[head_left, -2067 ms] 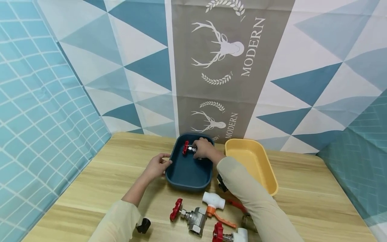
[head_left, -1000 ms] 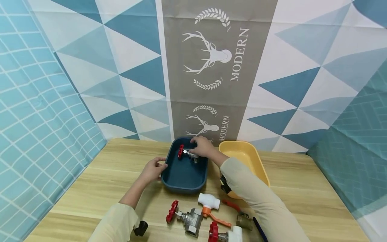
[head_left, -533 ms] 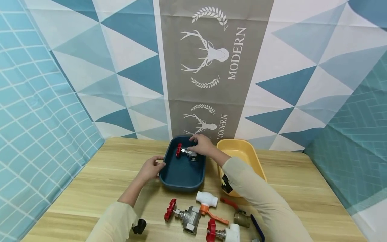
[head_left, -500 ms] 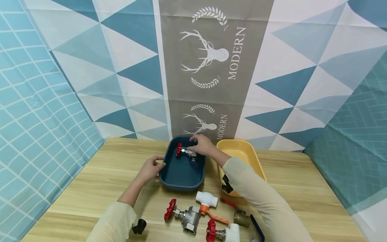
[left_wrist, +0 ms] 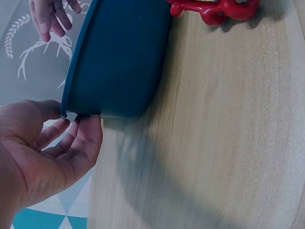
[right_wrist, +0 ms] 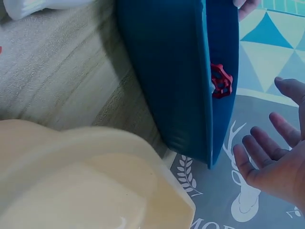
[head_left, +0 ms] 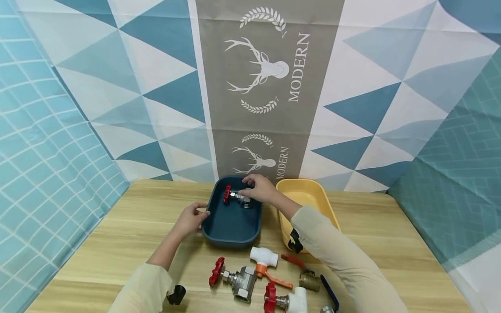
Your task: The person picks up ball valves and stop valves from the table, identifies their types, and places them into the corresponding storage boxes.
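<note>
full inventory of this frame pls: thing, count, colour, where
blue tray: 1, dark blue, table centre
small valve: 1, metal with red handwheel, inside blue tray at its far end
yellow tray: 1, right of blue tray
steel valve: 1, red handwheel, near edge
white valves: 2, one with orange lever, one with red handwheel, near edge
brass valve: 1, red lever, near right sleeve
table: 1, light wood
backdrop: blue triangles, grey deer panel
left hand: grips blue tray's left rim
right hand: fingers open, over small valve
</note>
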The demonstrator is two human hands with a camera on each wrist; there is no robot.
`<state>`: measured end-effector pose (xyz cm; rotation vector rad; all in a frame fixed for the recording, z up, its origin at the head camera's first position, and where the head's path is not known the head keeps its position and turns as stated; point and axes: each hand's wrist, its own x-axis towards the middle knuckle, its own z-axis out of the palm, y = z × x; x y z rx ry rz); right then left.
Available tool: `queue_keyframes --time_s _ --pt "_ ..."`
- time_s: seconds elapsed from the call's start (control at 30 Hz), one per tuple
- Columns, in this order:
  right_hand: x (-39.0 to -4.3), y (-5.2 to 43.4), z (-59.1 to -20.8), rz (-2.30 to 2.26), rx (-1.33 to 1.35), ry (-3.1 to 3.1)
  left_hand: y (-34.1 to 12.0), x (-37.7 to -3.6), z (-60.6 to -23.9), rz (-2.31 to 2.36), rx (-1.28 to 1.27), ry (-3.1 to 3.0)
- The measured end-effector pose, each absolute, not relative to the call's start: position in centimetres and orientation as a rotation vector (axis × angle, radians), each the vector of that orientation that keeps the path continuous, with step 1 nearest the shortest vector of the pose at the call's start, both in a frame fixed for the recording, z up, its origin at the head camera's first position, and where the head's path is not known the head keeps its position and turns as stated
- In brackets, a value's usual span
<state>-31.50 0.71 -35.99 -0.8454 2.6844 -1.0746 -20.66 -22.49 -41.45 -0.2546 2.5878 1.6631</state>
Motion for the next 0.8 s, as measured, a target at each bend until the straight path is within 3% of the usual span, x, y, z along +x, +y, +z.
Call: queue_keyframes --time_s 0.8 --pt "-29.6 2.8 -35.1 -1.197 -0.811 2.6 -22.6 -20.7 -41.3 1.669 -0.238 2.583"
